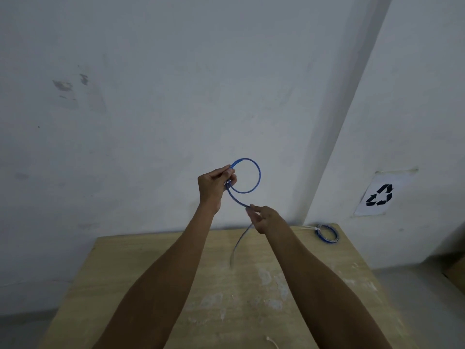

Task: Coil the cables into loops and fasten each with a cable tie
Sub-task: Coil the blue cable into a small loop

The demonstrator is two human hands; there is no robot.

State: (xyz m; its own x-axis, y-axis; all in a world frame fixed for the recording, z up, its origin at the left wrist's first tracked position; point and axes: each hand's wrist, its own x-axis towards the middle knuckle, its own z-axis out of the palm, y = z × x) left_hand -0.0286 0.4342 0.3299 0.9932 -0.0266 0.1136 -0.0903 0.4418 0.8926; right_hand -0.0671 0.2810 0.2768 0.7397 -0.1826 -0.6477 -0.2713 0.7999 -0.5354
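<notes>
The left hand [212, 188] is pinching a blue cable [260, 175] between thumb and curled fingers, up in the air in front of the wall, and one round loop is standing out to the right of that pinch. From the same pinch the cable is running down and to the right to the right hand [264, 219], which is gripping it between thumb and fingertips, with the other fingers loosely bent. Below the right hand's grip the free tail is hanging down and curving left, blurred, with its end hovering over the wooden table [151, 260]; whether it is touching the top cannot be told. Well to the right of both grips and lower, a finished coil [327, 234] of blue cable is lying flat at the table's far right corner, with a white tie [310, 228] sticking out of its left side. Far below the hands, at the near edge of the table, a small white strip [272, 341] is lying. On the wall to the right of the grips, a paper sheet [380, 195] with a black recycling mark is hanging.
</notes>
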